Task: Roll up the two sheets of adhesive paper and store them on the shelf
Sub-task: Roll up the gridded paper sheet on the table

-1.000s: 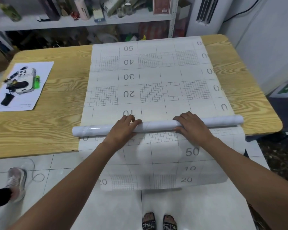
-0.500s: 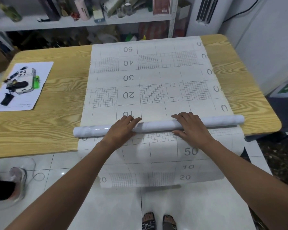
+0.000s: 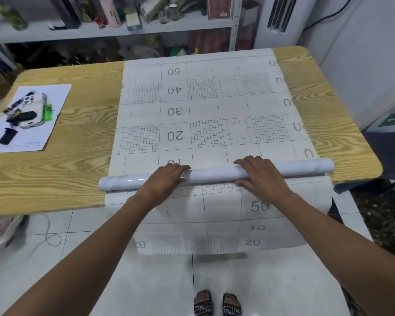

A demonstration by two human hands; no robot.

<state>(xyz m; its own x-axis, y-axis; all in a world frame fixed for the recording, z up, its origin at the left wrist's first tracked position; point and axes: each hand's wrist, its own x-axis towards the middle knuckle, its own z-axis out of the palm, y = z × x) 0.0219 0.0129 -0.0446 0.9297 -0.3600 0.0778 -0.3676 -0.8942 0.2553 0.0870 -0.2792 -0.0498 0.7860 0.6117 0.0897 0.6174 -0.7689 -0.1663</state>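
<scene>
A white roll of adhesive paper (image 3: 214, 174) lies across the near edge of the wooden table (image 3: 55, 156). Its unrolled sheet (image 3: 205, 103), printed with grids and numbers, stretches toward the shelf. A second gridded sheet (image 3: 214, 213) lies under the roll and hangs off the table's front edge toward the floor. My left hand (image 3: 167, 179) rests flat on the roll left of centre, fingers straight. My right hand (image 3: 260, 174) lies over the roll right of centre, fingers straight and thumb on the near side.
A white paper (image 3: 30, 119) with a phone, keys and a green lighter lies at the table's left. A cluttered white shelf (image 3: 123, 30) stands behind the table. An air conditioner unit (image 3: 281, 17) is at back right. Another person's shoe (image 3: 5, 231) is on the floor at left.
Both hands have slid slightly forward over the roll, with fingers stretched out flatter. The roll has barely shifted. The shoe at left has moved.
</scene>
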